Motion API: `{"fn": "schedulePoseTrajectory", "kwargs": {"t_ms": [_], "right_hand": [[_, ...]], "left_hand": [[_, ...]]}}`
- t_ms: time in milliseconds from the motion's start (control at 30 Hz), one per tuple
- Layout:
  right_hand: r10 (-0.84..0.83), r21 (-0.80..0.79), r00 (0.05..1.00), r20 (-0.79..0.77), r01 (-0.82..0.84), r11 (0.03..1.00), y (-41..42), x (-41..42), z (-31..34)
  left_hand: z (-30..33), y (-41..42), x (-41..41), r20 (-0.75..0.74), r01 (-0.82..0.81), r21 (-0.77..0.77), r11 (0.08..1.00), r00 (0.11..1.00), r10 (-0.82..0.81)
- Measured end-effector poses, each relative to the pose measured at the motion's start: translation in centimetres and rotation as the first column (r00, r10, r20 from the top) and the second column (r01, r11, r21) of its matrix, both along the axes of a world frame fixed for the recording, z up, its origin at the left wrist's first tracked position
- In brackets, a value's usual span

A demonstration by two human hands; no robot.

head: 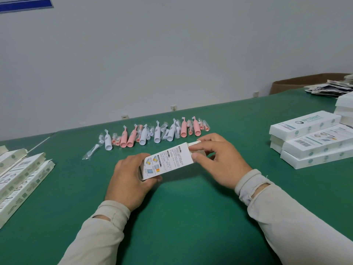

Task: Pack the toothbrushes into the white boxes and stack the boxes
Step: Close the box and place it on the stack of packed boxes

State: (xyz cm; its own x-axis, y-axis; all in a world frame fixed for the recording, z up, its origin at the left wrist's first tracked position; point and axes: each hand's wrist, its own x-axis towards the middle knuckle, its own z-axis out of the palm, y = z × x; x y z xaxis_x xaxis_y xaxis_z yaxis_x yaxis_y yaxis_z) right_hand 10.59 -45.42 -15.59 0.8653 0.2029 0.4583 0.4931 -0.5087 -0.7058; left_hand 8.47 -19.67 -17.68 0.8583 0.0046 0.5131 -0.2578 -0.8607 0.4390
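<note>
Item: one white box [168, 161], printed panel up, held just above the green worktop [181, 217] between both our hands. We take this box as landmark for all that follows. Left hand [129, 178]: grips the near-left end, fingers curled under and thumb along the edge. Right hand [215, 159]: pinches the far-right end, thumb and forefinger on the end flap [194, 145], which stands partly out of the box mouth. Long axis: runs from near-left to far-right, so the open end points toward the right hand, the nearer one to the flap; we judge the closing tuck falls to that hand while the left braces. Whether a toothbrush is already inside we cannot tell. Beyond the box, toward the wall: a row of pink and white toothbrush handles [152, 132] with bagged brush heads [91, 151], well apart from both hands. Right of the box: a stack of closed boxes [309, 138], the likely destination once the flap is shut. Left of the box: flat, unfilled cartons [21, 173]. Far right, behind the stack: a pile of leaflets [330, 88] and a brown carton [290, 84].
</note>
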Motion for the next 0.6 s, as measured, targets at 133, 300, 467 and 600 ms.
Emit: {"fn": "schedulePoseTrajectory", "kwargs": {"t_ms": [133, 300, 467, 600], "right_hand": [[-0.029, 0.041, 0.999, 0.023, 0.028, 0.999, 0.5, -0.1, -0.1], [-0.042, 0.083, 0.994, 0.105, 0.034, 0.996, 1.0, -0.6, 0.0], [0.001, 0.219, 0.992, 0.123, -0.028, 0.975, 1.5, -1.0, 0.0], [0.019, 0.458, 0.998, -0.064, 0.013, 0.889, 1.7, -0.7, 0.2]], "left_hand": [[0.0, -0.1, 0.0, 0.000, 0.004, 0.007, 1.000, 1.000, -0.004], [0.0, 0.0, 0.0, -0.003, -0.009, 0.006, 1.000, 1.000, 0.009], [0.1, 0.0, -0.1, 0.016, -0.019, -0.006, 1.000, 1.000, 0.019], [0.2, 0.0, -0.1, 0.038, -0.024, -0.017, 1.000, 0.999, 0.025]]}}
